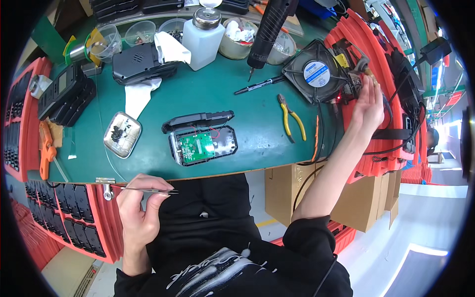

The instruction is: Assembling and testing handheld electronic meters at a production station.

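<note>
My left hand (139,210) is closed in a pinch on metal tweezers (148,190), just off the table's front edge. Their tips point right, below an opened black device housing (227,143) lying on the table. Inside the housing is a green circuit board (194,147). Its black cover (198,120) stands tilted along the far side, joined by thin red wires. Out to the far right, my right hand (368,106) reaches up to a metal holder (362,63) beside a fan. Its fingers are drawn together there, and what they grip is mostly hidden.
A square black fan (315,73), yellow-handled cutters (286,119) and a black marker (260,85) lie right of the housing. An electric screwdriver (267,37) hangs above. Left are a tin of small black parts (122,134) and stacked black devices (69,96). A dispenser bottle (203,42) stands behind.
</note>
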A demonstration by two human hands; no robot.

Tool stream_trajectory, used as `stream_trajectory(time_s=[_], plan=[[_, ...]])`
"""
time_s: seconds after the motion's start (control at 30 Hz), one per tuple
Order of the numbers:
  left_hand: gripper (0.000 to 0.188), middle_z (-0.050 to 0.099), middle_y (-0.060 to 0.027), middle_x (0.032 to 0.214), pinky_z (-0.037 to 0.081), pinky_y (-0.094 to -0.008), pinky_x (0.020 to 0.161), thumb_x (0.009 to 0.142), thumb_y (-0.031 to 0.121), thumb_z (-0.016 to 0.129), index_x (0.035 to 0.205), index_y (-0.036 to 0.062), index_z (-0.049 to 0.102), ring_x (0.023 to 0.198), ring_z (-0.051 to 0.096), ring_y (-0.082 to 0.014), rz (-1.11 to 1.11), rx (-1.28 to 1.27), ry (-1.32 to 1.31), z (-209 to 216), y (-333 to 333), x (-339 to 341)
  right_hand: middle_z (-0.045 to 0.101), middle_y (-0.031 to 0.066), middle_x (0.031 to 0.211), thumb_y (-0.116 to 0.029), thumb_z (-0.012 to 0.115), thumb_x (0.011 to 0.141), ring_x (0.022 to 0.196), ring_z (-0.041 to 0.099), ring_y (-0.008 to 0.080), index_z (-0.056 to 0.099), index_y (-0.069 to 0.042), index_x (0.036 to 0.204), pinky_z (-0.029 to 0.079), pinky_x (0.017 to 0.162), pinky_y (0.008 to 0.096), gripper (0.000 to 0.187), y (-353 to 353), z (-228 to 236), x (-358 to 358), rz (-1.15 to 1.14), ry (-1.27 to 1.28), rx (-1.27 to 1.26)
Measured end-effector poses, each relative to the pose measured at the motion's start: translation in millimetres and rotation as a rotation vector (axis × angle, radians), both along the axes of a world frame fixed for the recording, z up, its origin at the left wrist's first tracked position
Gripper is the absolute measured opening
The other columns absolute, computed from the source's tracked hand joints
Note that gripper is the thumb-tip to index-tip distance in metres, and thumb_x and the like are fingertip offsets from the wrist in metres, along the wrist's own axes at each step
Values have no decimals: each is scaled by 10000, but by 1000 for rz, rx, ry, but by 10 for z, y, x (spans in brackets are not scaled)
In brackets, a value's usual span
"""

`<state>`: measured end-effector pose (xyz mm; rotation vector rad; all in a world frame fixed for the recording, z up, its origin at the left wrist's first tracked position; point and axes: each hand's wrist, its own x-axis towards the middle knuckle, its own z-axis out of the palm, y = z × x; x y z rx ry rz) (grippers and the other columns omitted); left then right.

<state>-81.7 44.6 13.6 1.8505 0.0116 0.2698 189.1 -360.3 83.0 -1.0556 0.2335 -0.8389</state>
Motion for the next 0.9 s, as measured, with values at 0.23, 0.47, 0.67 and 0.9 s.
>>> stream_trajectory(time_s=[0.23,0.47,0.67,0.9], plan=[[77,732,-153,883,548,-349,729,870,-32,718,929,-33,669,786,709,-272,-147,-58,19,215,-104,184,722,115,866,-105,625,1041,726,672,145,677,81,1148,539,659,240,221,510,-57,-750,503,-51,-336],[75,738,-139,870,550,-349,708,857,-20,722,916,-29,675,760,715,-271,-236,14,4,201,-151,158,719,73,869,-189,645,1037,606,630,112,729,11,1151,523,574,273,245,541,-162,-603,-413,240,-1312],[75,743,-134,877,558,-346,715,865,-14,718,925,-27,674,773,726,-276,-201,-73,44,122,-128,150,682,49,824,-153,636,1043,650,604,82,727,4,1198,521,585,248,238,342,-122,-463,-153,440,-1091],[76,744,-140,876,563,-339,725,876,-10,715,934,-31,669,780,730,-270,-196,-64,62,99,-126,150,677,63,816,-158,646,1038,608,591,77,705,50,1164,521,567,244,250,330,-88,-339,-74,504,-1103]])
